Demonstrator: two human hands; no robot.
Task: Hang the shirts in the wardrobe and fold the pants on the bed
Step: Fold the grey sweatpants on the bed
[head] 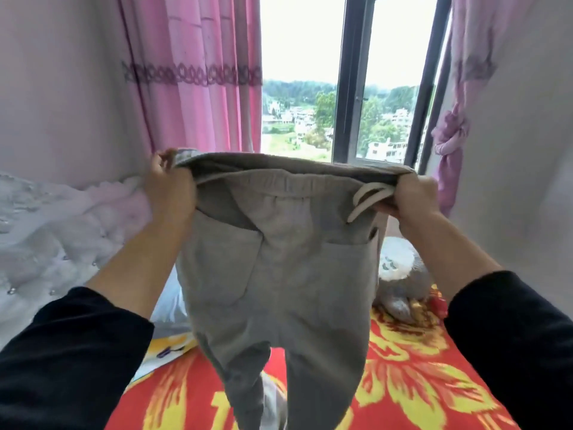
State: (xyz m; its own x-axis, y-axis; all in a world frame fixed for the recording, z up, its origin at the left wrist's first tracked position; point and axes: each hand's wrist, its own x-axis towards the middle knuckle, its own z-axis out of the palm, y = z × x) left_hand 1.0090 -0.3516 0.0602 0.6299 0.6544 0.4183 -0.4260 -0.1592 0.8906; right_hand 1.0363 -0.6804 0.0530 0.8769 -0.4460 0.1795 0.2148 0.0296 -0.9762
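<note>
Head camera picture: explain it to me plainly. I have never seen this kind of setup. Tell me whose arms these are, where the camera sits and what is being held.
There is no machine here. The single picture comes from a wide-angle camera worn on a person's head, looking forward and down, so the two arms in black sleeves are the wearer's own. The left hand and the right hand each grip one end of the waistband of a pair of grey pants, holding them up spread out with the legs hanging down. A pale drawstring dangles by the right hand. Below is a bed with a red cover printed with yellow flowers. A plush toy lies on it behind the pants. Beyond are pink curtains and a window.
</note>
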